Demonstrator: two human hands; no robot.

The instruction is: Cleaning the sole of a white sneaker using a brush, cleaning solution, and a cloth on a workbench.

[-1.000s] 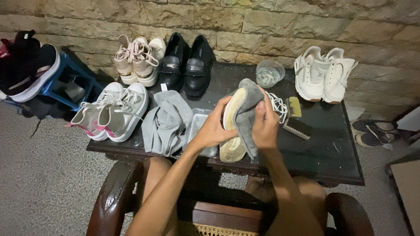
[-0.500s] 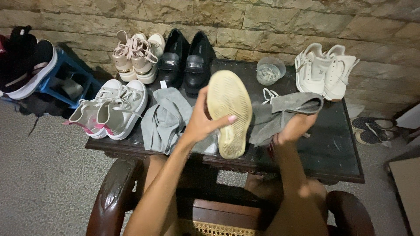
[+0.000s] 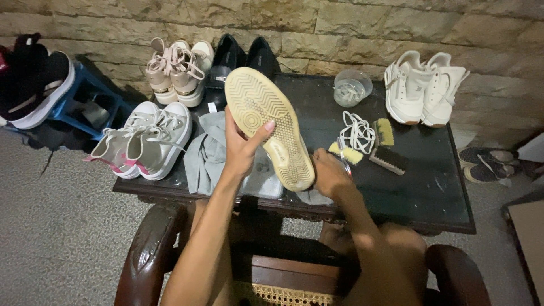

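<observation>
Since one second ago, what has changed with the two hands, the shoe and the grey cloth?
The left hand turned the shoe sole up and raised it toward the left. The right hand stopped wiping, carried the grey cloth aside, then lowered it to the table edge, and now rests by a small yellow brush. The other shoe pairs, laces and glass bowl stayed put.

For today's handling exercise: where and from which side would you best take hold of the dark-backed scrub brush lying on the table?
Grip the scrub brush across its long wooden back, coming from above. It lies flat on the table, bristles sideways, with clear space to its right; the white laces crowd its left.
</observation>
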